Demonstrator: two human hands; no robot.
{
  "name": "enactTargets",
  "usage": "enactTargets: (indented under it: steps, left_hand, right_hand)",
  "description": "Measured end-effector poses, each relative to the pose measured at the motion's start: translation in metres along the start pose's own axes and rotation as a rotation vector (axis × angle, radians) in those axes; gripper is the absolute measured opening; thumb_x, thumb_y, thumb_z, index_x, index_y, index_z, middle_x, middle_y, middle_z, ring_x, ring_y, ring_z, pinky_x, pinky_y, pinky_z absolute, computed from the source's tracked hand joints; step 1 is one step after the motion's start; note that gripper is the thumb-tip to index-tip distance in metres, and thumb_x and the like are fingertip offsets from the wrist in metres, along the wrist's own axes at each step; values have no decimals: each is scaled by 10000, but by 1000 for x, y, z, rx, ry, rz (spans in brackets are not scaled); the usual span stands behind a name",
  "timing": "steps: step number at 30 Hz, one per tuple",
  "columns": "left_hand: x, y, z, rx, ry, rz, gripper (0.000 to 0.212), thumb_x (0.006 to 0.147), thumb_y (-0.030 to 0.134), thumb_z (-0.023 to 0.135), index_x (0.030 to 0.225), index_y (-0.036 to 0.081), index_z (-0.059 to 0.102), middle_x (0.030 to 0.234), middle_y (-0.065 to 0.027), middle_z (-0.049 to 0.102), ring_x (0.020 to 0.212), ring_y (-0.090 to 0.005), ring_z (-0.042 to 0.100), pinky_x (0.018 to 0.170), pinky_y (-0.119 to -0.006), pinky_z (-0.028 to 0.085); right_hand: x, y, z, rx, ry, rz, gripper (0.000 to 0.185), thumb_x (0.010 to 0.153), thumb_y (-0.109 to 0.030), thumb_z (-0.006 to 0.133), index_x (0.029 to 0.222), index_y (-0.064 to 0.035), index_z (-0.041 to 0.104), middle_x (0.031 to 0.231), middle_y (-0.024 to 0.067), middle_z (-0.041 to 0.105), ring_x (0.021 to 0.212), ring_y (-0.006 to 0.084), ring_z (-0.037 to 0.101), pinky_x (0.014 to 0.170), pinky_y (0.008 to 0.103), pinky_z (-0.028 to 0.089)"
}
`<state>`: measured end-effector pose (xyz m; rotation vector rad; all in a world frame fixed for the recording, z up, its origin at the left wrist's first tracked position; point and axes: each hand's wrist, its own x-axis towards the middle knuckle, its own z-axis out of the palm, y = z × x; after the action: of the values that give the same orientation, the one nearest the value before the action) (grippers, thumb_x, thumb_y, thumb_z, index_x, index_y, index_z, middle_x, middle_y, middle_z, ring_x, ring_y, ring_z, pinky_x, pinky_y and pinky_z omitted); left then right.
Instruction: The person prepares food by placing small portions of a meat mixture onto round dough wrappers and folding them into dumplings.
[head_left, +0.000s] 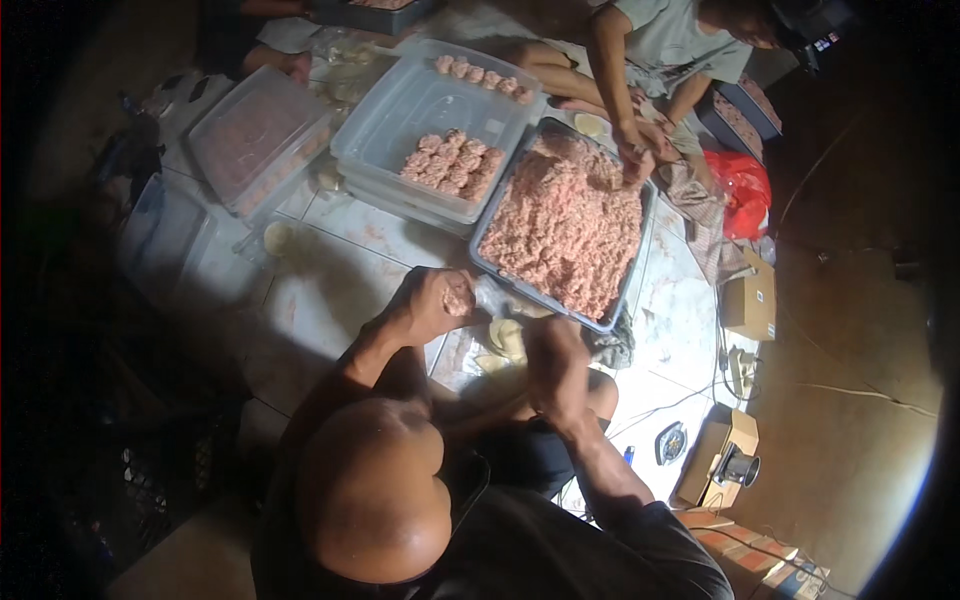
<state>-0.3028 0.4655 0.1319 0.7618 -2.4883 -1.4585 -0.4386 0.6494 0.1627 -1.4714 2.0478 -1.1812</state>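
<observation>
My left hand (431, 307) is curled around a lump of pinkish minced meat (458, 292), which shows at the top of the fist. To its right, my right hand (556, 367) is blurred with bent fingers, and whether anything is in it is hidden. Between and below the hands lie pale, thin round wrappers (507, 339) on clear plastic. Just beyond both hands stands a grey tray (499, 275) heaped with minced meat (574, 225). Left of that tray, a clear plastic container (382, 135) holds a block of meatballs (450, 166) and a row of others (486, 77) along its far edge.
Across the tray, a co-worker's hands (645, 146) are at its far right edge. A lidded plastic box (259, 135) stands left on the tiled floor (337, 262). Cardboard boxes (750, 296), cables, an ashtray (671, 442) and a red plastic bag (742, 195) line the right side.
</observation>
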Motion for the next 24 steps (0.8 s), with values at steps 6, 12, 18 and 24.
enactTargets:
  steps: [6,12,18,24]
  left_hand:
    - [-7,-20,-5,-438,36,302,388,667,121,906,949,30,654,920,-82,696,877,-162,663,782,-305,518]
    - [9,-35,20,-220,92,269,479,654,150,896,1013,45,595,947,-52,641,885,-138,598,776,-312,484]
    - [9,-34,25,-63,132,236,356,760,267,837,925,27,633,803,-110,655,729,-226,629,693,-350,503]
    - [4,-18,9,-188,182,266,438,725,279,868,1014,35,646,936,-97,692,826,-258,665,753,-340,521]
  right_hand:
    - [-4,-3,-7,255,130,37,252,862,120,592,1095,41,646,876,178,591,773,297,612,686,333,474]
    - [-1,3,6,277,17,149,287,849,129,584,1116,32,623,908,152,592,852,226,595,767,314,478]
    - [-12,15,14,244,-137,143,157,900,29,562,1055,36,592,884,65,569,822,126,509,770,263,444]
    - [-10,5,0,543,140,320,150,943,54,572,1091,38,588,921,50,590,885,131,539,814,256,453]
